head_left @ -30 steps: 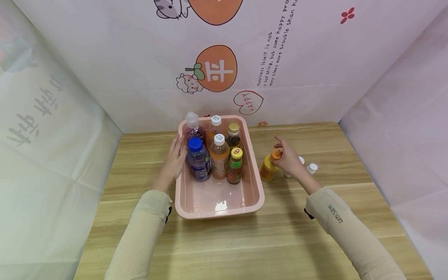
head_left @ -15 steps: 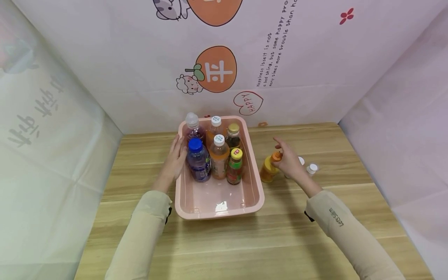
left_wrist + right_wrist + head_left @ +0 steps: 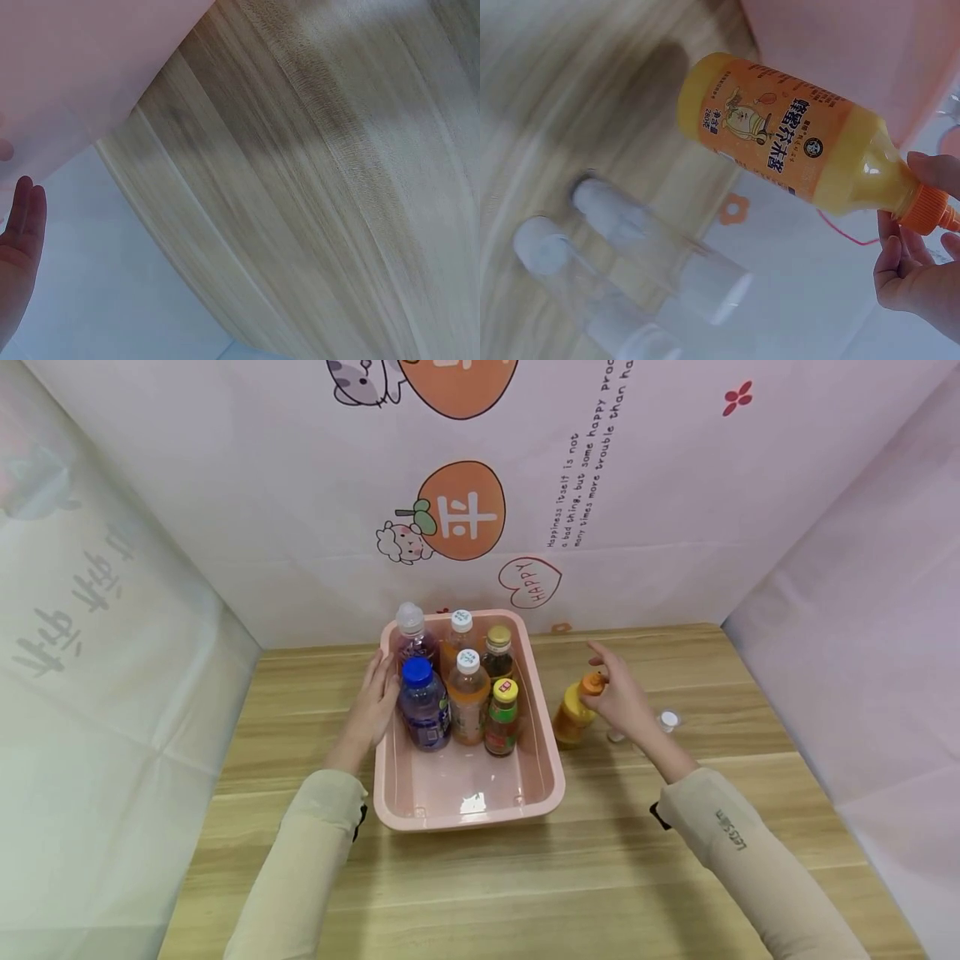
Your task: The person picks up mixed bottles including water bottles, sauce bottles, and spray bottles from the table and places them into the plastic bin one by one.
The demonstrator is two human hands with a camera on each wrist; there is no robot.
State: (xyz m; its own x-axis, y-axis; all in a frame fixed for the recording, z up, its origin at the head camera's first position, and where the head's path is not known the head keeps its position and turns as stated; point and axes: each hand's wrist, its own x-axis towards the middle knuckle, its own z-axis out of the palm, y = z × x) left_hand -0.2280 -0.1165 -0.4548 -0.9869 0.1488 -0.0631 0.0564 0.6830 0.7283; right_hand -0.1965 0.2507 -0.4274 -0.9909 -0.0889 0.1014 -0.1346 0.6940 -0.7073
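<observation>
Fingers of our right hand pinch the bottle by its narrow top, likely easiest to grip, beside the tub; our left hand, straight-fingered against it, probably steadies it.

From here I am holding the left arm and right arm extended, well apart. I am resting the left hand with fingers straight, and pinching with the right hand, one finger standing out.

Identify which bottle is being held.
The yellow plastic squeeze bottle with an orange cap: the right hand pinches its top, while the two clear white-capped bottles nearby and six bottles in the pink plastic bin are unheld.
</observation>
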